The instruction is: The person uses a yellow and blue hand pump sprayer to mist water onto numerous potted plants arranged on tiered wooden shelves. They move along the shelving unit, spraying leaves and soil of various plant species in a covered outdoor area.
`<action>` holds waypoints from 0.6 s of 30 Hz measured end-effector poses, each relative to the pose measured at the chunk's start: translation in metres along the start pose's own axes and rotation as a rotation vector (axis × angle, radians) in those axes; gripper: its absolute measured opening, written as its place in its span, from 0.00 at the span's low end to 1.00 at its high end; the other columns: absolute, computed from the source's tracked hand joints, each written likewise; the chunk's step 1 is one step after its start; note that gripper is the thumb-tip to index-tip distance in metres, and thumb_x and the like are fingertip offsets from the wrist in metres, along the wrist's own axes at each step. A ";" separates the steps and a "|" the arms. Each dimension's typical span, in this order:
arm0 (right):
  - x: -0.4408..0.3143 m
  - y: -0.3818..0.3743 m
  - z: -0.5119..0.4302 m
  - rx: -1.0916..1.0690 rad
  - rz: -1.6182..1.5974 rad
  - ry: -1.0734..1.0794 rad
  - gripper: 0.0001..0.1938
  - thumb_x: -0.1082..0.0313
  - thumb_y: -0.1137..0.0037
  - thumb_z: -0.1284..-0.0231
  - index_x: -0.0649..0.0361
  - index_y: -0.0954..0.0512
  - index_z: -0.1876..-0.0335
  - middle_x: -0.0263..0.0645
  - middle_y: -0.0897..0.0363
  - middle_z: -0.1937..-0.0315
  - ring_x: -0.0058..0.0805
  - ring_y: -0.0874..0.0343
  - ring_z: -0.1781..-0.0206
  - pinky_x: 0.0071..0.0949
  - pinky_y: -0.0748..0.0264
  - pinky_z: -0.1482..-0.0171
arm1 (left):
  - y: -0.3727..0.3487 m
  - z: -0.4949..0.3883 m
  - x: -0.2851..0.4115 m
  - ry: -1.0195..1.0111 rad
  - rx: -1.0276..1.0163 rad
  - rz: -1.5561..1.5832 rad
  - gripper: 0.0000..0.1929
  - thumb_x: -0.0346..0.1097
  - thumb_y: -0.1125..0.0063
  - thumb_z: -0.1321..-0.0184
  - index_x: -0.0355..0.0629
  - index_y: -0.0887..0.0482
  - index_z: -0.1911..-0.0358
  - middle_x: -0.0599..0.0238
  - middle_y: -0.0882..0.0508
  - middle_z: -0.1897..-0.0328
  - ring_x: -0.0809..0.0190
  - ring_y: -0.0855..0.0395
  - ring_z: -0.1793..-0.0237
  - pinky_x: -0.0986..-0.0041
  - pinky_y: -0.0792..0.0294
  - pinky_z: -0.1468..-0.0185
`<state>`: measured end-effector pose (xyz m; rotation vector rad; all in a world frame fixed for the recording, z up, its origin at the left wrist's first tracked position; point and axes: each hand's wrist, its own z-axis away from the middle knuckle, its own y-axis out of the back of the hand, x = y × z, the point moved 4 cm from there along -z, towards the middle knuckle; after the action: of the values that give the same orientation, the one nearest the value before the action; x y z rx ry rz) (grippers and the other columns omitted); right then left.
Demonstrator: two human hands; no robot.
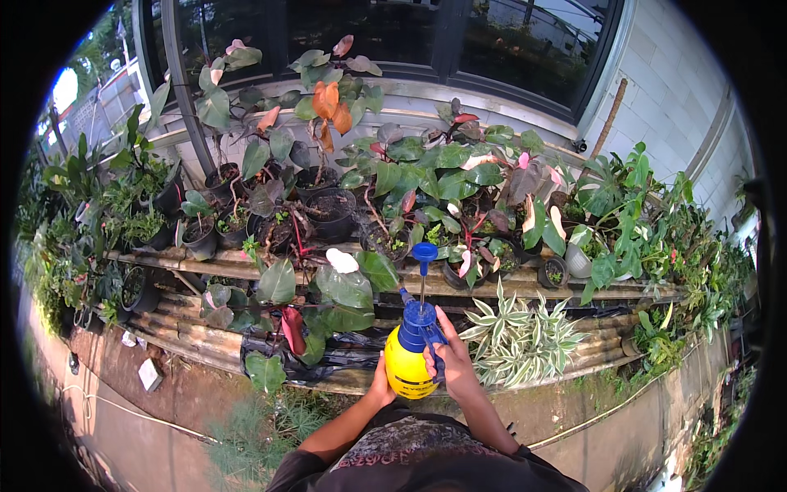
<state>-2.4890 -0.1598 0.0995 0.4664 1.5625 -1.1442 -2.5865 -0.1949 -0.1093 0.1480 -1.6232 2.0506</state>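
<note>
A yellow pump sprayer bottle (403, 360) with a blue head is held upright in front of my chest. Its blue pump handle (424, 251) stands raised on a thin metal rod, and the blue nozzle (406, 296) points away from me, toward the plants. My right hand (454, 360) is wrapped around the blue trigger grip (435, 344). My left hand (382, 382) cups the lower left side of the yellow bottle. Fine spray seems to hang near a black pot (332, 215) beyond the nozzle.
Potted philodendrons (344, 283) with green and pink leaves crowd a tiered shelf of corrugated sheets (197, 326). A white-striped plant (522, 338) sits right of the sprayer. Behind are dark windows (363, 37) and a white block wall (664, 80). A pale hose (147, 417) crosses the ground.
</note>
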 end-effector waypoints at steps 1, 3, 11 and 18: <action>0.002 -0.002 -0.004 -0.013 0.020 -0.043 0.32 0.77 0.65 0.38 0.53 0.55 0.27 0.32 0.34 0.78 0.16 0.39 0.81 0.15 0.38 0.76 | -0.001 0.005 -0.002 0.004 -0.041 0.045 0.35 0.64 0.82 0.34 0.46 0.38 0.35 0.56 0.28 0.37 0.51 0.29 0.39 0.55 0.39 0.35; 0.006 -0.008 -0.009 0.015 0.024 -0.123 0.33 0.77 0.66 0.38 0.53 0.56 0.27 0.32 0.34 0.78 0.15 0.39 0.80 0.15 0.38 0.76 | -0.004 0.014 -0.001 -0.045 -0.172 0.097 0.34 0.63 0.81 0.34 0.47 0.38 0.35 0.57 0.28 0.37 0.52 0.29 0.39 0.55 0.40 0.35; -0.002 -0.042 0.005 -0.071 0.042 0.024 0.34 0.76 0.63 0.37 0.51 0.60 0.26 0.32 0.32 0.74 0.15 0.38 0.77 0.15 0.36 0.73 | 0.025 0.022 0.030 -0.168 0.098 0.120 0.40 0.71 0.75 0.39 0.44 0.37 0.36 0.58 0.28 0.38 0.53 0.31 0.37 0.58 0.42 0.34; 0.006 -0.058 0.009 0.113 -0.189 0.168 0.37 0.73 0.60 0.37 0.47 0.65 0.26 0.36 0.32 0.68 0.19 0.34 0.73 0.19 0.32 0.69 | -0.007 0.029 0.062 -0.170 0.170 0.095 0.47 0.80 0.79 0.48 0.41 0.28 0.46 0.52 0.20 0.69 0.53 0.21 0.73 0.66 0.27 0.66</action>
<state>-2.5310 -0.1957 0.1192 0.5086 1.7209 -1.3731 -2.6434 -0.2012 -0.0712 0.3182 -1.5790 2.3035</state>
